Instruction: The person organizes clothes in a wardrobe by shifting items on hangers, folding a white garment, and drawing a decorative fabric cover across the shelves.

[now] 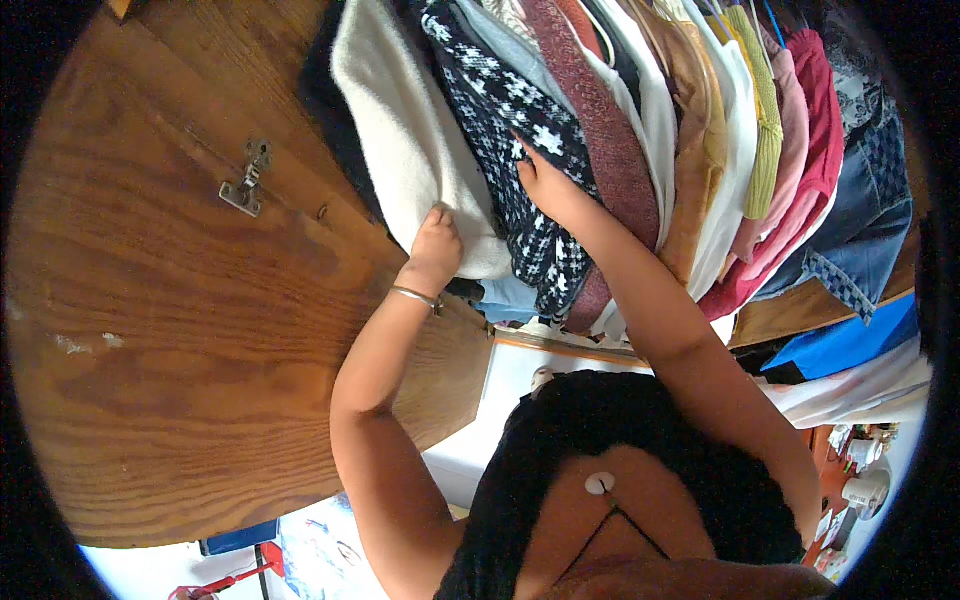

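Observation:
Near the left end of a row of hanging clothes, my left hand is closed on the lower part of a cream fuzzy sweater. A metal bangle circles that wrist. Just to the right, my right hand rests against a black-and-white patterned garment. Its index finger is stretched out and the thumb stands apart; the other fingers are partly hidden. A dusty-red knit garment hangs right beside it, partly behind my right forearm.
A brown wooden wardrobe door with a metal hinge stands at the left. Further right hang a tan garment, a yellow-green knit, a pink-red garment and denim. A desk holding several small items is at the lower right.

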A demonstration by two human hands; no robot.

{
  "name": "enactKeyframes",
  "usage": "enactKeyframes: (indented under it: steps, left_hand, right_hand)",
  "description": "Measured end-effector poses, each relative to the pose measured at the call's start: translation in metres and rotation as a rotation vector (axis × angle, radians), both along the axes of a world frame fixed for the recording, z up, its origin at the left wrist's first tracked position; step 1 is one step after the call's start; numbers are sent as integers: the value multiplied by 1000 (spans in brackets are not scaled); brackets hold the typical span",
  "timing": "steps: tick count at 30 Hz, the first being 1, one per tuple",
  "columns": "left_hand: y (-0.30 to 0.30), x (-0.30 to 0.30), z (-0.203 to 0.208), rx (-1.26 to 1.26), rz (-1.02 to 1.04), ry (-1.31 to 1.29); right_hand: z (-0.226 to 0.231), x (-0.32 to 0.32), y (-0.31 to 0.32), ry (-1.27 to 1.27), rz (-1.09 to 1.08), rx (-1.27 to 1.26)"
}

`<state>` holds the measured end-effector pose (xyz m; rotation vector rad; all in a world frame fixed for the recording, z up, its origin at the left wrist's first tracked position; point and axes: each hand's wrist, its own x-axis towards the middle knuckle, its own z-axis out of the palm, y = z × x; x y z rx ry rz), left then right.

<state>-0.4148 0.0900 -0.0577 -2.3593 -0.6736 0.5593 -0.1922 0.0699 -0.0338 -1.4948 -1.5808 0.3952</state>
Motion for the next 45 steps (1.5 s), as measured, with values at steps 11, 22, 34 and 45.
enactKeyframes:
  steps: [11, 22, 34, 45]
  left_hand:
    - [-53, 33, 78, 339, -44, -1732]
    - [-48, 144, -39, -1064, 72, -1768]
    - [-71, 94, -30, -590, -35, -1769]
    - [-48, 35, -25, 55, 673, -1688]
  right_hand:
    - [-5, 8, 2, 440, 292, -270]
    - [61, -23, -37, 475, 881, -23]
    - [16, -29, 13, 286, 84, -60]
    - [1, -19, 20, 23, -1, -102]
